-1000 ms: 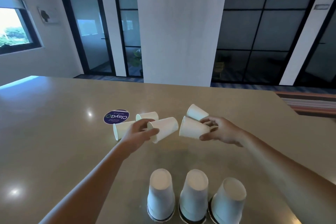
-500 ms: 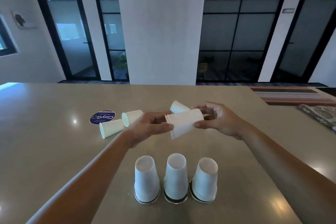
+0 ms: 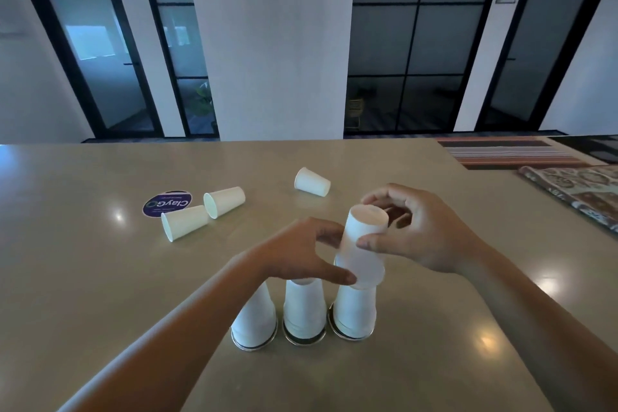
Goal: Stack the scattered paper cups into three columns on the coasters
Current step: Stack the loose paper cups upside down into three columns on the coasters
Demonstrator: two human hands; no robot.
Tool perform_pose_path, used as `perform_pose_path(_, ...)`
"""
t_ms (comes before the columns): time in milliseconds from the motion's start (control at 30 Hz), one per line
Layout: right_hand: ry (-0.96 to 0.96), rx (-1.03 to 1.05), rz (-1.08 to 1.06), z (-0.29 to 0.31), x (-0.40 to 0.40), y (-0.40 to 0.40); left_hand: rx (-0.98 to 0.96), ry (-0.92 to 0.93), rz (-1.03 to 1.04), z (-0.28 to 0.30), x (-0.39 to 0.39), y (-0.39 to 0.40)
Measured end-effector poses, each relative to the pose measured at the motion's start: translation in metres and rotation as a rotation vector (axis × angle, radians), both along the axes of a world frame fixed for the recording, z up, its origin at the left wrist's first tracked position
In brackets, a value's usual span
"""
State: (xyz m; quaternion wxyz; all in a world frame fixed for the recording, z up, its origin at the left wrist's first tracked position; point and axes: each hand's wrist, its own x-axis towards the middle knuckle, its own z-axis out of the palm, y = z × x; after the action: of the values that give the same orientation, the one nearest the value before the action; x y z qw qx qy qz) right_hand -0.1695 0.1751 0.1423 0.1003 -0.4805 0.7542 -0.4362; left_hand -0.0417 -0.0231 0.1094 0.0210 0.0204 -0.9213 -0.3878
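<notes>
Three columns of upside-down white paper cups stand in a row on round coasters: left column, middle column, right column. Both hands hold a nested white cup stack upside down, its rim just over the right column's top. My left hand pinches its lower left side. My right hand grips its upper right side. Three loose cups lie on their sides farther back: one, a second, and a third.
A purple round sticker or coaster reading ClayGo lies on the beige table beside the loose cups. A striped mat and a patterned cloth lie at the far right. A white pillar and glass doors stand beyond the table.
The two cups held apart were joined into one stack. Both hands turned it upright, base up, and brought it down and toward me over the right column.
</notes>
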Motion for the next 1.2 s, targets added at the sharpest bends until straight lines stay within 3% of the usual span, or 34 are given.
perform_pose_path(467, 0.014, 0.131, -0.050, -0.049, 0.015, -0.003, -0.315, -0.130, 0.036, -0.015, -0.009, 0.006)
perform_pose_path(1200, 0.047, 0.142, -0.007, -0.081, 0.011, -0.010, -0.266, -0.192, -0.052, -0.026, -0.015, -0.002)
